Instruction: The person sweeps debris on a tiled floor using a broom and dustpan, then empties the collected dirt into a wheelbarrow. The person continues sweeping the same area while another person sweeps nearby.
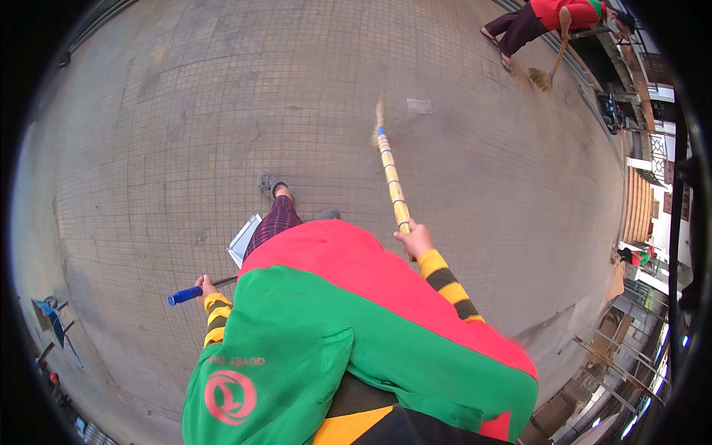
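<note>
My right hand (417,240) is closed round the handle of a straw broom (390,172), a pale stick banded with blue. The broom reaches away from me, and its bristle end, blurred, is down at the tiled floor (311,111). A flat, pale rectangular piece (420,106) lies just right of the bristles. At my left side, my left hand (205,286) grips a dark rod with a blue handle end (184,296). Beside my left leg is a metal dustpan (243,239), partly hidden by my clothes; the rod runs toward it.
At the far right, another person (567,15) in red and green bends with a straw broom (547,76). A blue wheelbarrow-like object (53,320) stands at the left edge. Boxes and metal racks (612,363) line the lower right. My shoe (271,184) is on the tiles.
</note>
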`<move>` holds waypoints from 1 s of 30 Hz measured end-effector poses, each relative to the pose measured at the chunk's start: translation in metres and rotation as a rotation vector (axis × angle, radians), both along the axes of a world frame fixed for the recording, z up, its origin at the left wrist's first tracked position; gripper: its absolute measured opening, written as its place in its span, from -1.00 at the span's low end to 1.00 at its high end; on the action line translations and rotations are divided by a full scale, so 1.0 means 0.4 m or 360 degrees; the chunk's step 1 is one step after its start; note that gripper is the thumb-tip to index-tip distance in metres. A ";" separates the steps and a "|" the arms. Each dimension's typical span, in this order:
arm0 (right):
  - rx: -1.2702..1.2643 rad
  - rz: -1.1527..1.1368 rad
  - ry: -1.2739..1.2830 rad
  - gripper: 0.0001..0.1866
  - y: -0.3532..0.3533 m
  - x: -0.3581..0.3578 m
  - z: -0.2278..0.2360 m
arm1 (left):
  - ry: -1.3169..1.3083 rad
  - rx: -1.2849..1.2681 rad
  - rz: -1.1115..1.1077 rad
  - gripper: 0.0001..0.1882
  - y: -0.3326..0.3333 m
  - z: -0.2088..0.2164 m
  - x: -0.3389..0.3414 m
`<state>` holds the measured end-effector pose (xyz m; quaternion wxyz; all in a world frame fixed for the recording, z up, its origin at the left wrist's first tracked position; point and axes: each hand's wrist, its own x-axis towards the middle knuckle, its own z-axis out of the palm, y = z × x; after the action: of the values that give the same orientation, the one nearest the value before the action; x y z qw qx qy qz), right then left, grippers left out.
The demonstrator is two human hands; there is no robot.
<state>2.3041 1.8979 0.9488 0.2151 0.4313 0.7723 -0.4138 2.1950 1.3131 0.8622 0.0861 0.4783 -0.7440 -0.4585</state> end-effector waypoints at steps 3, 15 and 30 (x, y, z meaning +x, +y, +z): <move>-0.0514 -0.0383 0.0141 -0.44 -0.039 0.098 0.091 | -0.0089 -0.0116 -0.0181 -0.84 0.076 0.075 -0.012; -0.0380 -0.0531 -0.0352 -0.26 0.056 0.166 0.069 | -0.0014 -0.0276 -0.0771 -0.82 0.178 0.243 -0.026; 0.0226 -0.0071 -0.0003 -0.62 0.122 -0.020 0.034 | 0.0085 -0.0200 -0.0240 -0.86 0.159 0.092 0.009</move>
<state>2.2960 1.9466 0.9625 0.1753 0.4629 0.7897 -0.3624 2.1987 1.3767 0.8989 0.1009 0.4022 -0.8027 -0.4287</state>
